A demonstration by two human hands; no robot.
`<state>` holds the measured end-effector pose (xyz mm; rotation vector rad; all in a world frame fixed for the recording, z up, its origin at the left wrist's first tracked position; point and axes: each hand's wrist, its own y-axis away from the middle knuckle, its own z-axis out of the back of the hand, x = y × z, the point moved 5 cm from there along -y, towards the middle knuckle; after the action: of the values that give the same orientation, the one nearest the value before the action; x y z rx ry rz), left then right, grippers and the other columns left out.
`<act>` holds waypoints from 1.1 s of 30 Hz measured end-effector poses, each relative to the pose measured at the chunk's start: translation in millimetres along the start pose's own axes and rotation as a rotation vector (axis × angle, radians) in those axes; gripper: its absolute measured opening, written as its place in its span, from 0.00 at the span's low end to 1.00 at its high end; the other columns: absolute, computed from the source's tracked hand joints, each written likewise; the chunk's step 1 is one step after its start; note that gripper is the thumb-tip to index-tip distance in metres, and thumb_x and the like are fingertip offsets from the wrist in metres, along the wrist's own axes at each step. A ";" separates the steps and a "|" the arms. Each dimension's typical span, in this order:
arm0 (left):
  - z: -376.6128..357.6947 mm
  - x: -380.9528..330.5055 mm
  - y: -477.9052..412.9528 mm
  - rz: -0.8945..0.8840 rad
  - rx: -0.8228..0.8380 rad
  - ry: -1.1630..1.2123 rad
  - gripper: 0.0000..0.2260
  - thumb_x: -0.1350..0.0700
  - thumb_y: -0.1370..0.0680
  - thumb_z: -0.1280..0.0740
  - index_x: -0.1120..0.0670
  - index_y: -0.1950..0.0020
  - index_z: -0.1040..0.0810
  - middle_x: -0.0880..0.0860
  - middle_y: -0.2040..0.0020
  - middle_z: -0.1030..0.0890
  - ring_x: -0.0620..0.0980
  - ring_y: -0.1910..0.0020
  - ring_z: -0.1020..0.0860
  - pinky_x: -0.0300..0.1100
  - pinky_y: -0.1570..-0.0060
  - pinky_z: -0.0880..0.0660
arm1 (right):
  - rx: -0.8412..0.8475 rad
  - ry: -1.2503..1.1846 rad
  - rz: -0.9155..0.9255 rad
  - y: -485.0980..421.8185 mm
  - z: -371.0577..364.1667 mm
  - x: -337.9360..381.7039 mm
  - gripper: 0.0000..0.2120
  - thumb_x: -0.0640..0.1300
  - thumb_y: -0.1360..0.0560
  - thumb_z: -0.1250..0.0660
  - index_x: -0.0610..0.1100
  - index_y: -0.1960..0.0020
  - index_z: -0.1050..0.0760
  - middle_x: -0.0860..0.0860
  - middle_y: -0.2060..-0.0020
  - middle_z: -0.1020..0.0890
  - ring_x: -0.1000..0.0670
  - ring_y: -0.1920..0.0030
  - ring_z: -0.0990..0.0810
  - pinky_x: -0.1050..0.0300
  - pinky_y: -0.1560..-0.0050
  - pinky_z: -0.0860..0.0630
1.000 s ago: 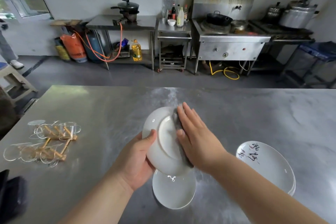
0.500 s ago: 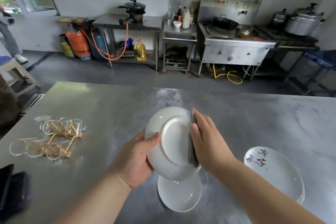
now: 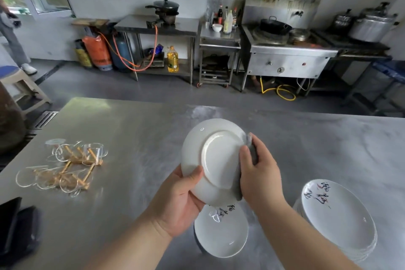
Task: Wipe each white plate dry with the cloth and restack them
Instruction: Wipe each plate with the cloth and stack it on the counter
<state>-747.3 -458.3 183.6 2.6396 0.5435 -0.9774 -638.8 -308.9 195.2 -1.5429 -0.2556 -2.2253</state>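
Fingers (image 3: 259, 149) of the right hand (image 3: 260, 175) are being curled round a grey cloth (image 3: 252, 156), which is being pinched over the right rim of a white plate (image 3: 214, 160); that plate is being held above the steel table (image 3: 131, 138), tilted with its underside towards the wearer, its lower left rim being gripped by the left hand (image 3: 182, 201). A lone lettered plate (image 3: 221, 234) is lying directly beneath, nearer the left hand, so the set-down is being judged a short drop; the taller plate stack (image 3: 337, 221) is sitting apart to the right.
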 end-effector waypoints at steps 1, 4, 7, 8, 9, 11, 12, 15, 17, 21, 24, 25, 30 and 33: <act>-0.2 2.4 1.3 0.039 0.041 0.012 0.20 0.58 0.22 0.27 0.57 0.29 0.19 0.64 0.30 0.20 0.63 0.32 0.20 0.56 0.42 0.19 | 0.010 0.006 0.003 -9.3 5.0 4.2 0.21 0.56 0.19 0.34 0.60 0.27 0.26 0.67 0.37 0.20 0.66 0.38 0.24 0.62 0.35 0.28; -2.8 -4.2 -3.4 0.126 0.126 0.008 0.22 0.46 0.20 0.27 0.52 0.28 0.19 0.58 0.29 0.20 0.59 0.30 0.21 0.56 0.41 0.19 | 0.201 0.143 0.174 -38.6 12.2 33.1 0.17 0.55 0.21 0.30 0.61 0.33 0.21 0.69 0.44 0.18 0.68 0.42 0.22 0.69 0.43 0.29; -2.6 -13.7 -14.2 0.114 0.067 -0.061 0.23 0.45 0.15 0.37 0.56 0.25 0.23 0.61 0.25 0.24 0.59 0.25 0.26 0.51 0.33 0.23 | 0.369 0.329 0.425 -49.8 4.8 59.3 0.17 0.53 0.20 0.32 0.57 0.32 0.20 0.68 0.40 0.20 0.67 0.39 0.24 0.76 0.39 0.34; -1.6 -15.4 -16.6 0.097 0.056 -0.070 0.23 0.46 0.14 0.39 0.58 0.25 0.23 0.62 0.24 0.25 0.60 0.24 0.26 0.51 0.32 0.23 | 0.373 0.339 0.478 -48.7 3.6 64.0 0.17 0.52 0.19 0.33 0.55 0.31 0.21 0.67 0.37 0.21 0.67 0.36 0.26 0.75 0.35 0.35; 0.2 -16.5 -18.5 0.072 0.052 -0.067 0.23 0.47 0.14 0.40 0.59 0.24 0.24 0.63 0.24 0.26 0.61 0.24 0.27 0.52 0.31 0.24 | 0.350 0.304 0.494 -44.4 4.0 65.0 0.18 0.50 0.18 0.34 0.53 0.29 0.22 0.65 0.34 0.23 0.66 0.33 0.27 0.73 0.32 0.36; 4.7 -19.7 -20.5 0.015 0.030 -0.028 0.23 0.47 0.14 0.41 0.59 0.24 0.24 0.63 0.23 0.26 0.61 0.23 0.28 0.54 0.29 0.26 | 0.233 0.165 0.415 -24.7 7.1 51.9 0.19 0.48 0.15 0.37 0.52 0.25 0.25 0.63 0.28 0.25 0.64 0.27 0.31 0.66 0.27 0.36; 5.9 -20.6 -21.9 -0.009 0.012 -0.004 0.23 0.47 0.14 0.41 0.59 0.24 0.24 0.63 0.24 0.26 0.61 0.23 0.28 0.55 0.29 0.25 | 0.171 0.109 0.344 -9.5 7.4 40.0 0.20 0.50 0.15 0.40 0.55 0.23 0.28 0.63 0.26 0.27 0.63 0.25 0.33 0.63 0.27 0.35; 1.8 -19.0 -23.8 -0.037 -0.005 0.017 0.25 0.46 0.16 0.37 0.58 0.24 0.24 0.63 0.24 0.25 0.63 0.25 0.26 0.58 0.31 0.24 | 0.130 0.122 0.211 26.8 -1.9 18.7 0.26 0.56 0.15 0.49 0.57 0.18 0.42 0.62 0.20 0.39 0.69 0.23 0.44 0.71 0.27 0.43; -6.0 -12.3 -23.5 -0.018 0.014 -0.009 0.24 0.47 0.18 0.34 0.58 0.26 0.22 0.63 0.26 0.23 0.62 0.26 0.24 0.55 0.34 0.22 | 0.085 0.241 0.243 8.8 4.8 27.9 0.28 0.56 0.16 0.49 0.54 0.17 0.41 0.59 0.18 0.41 0.71 0.24 0.45 0.81 0.34 0.50; -20.7 -1.1 -25.3 -0.010 0.045 -0.042 0.22 0.49 0.17 0.35 0.58 0.25 0.23 0.62 0.26 0.23 0.60 0.26 0.25 0.52 0.34 0.22 | 0.101 0.339 0.432 -40.6 22.3 69.1 0.20 0.50 0.15 0.41 0.53 0.24 0.26 0.59 0.24 0.28 0.61 0.24 0.33 0.65 0.26 0.36; -26.0 -6.0 -30.2 -0.024 0.050 0.017 0.24 0.49 0.16 0.36 0.60 0.24 0.25 0.64 0.25 0.24 0.62 0.26 0.25 0.54 0.34 0.22 | 0.035 0.244 0.389 -28.0 18.4 58.5 0.20 0.49 0.15 0.40 0.54 0.24 0.27 0.59 0.22 0.30 0.61 0.22 0.35 0.63 0.25 0.38; -25.7 -6.6 -31.2 -0.021 0.037 0.029 0.24 0.48 0.17 0.36 0.59 0.24 0.24 0.64 0.26 0.24 0.62 0.27 0.24 0.54 0.36 0.21 | -0.001 0.212 0.338 -15.7 15.0 48.3 0.22 0.52 0.16 0.41 0.56 0.22 0.29 0.61 0.21 0.34 0.61 0.21 0.38 0.64 0.25 0.41; -24.7 16.9 -19.2 0.072 0.018 0.016 0.22 0.49 0.21 0.29 0.57 0.29 0.19 0.63 0.29 0.21 0.62 0.30 0.21 0.58 0.37 0.19 | -0.038 0.109 0.093 -6.8 11.8 10.0 0.22 0.52 0.17 0.37 0.54 0.23 0.29 0.60 0.23 0.31 0.62 0.24 0.35 0.75 0.30 0.43; -28.1 13.6 -13.3 0.183 0.120 -0.032 0.27 0.46 0.25 0.22 0.55 0.28 0.20 0.63 0.28 0.22 0.65 0.29 0.22 0.67 0.31 0.26 | 0.026 0.218 0.163 -43.8 23.3 31.7 0.16 0.51 0.19 0.32 0.53 0.32 0.20 0.60 0.37 0.19 0.59 0.35 0.24 0.70 0.37 0.34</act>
<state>-727.7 -432.5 193.5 2.7147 0.2374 -1.0222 -647.6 -268.2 236.9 -1.2475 -0.0890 -2.2270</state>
